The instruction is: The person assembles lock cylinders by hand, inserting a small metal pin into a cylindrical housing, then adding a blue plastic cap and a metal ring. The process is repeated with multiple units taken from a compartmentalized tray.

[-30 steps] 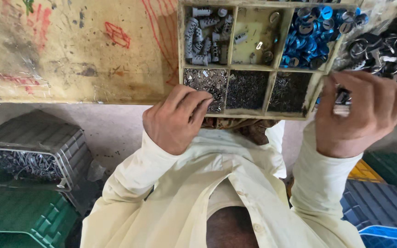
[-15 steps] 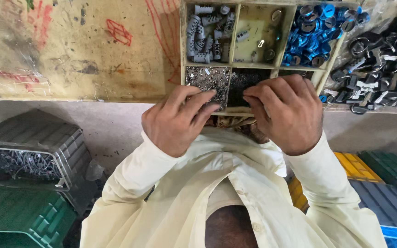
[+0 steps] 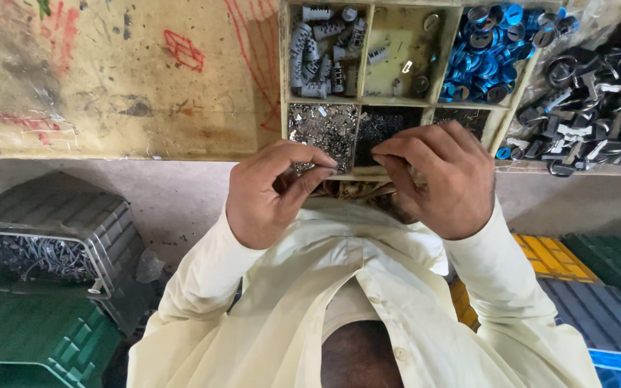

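Over the divided tray of small metal bits, left hand and right hand pinch, perhaps on tiny parts.

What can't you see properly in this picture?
- Head view: whatever the left hand and right hand pinch; the fingers cover it.
- The divided tray: its top is cut off by the edge, its near compartments partly hidden by the hands.
- The tiny metal bits: too small to identify.
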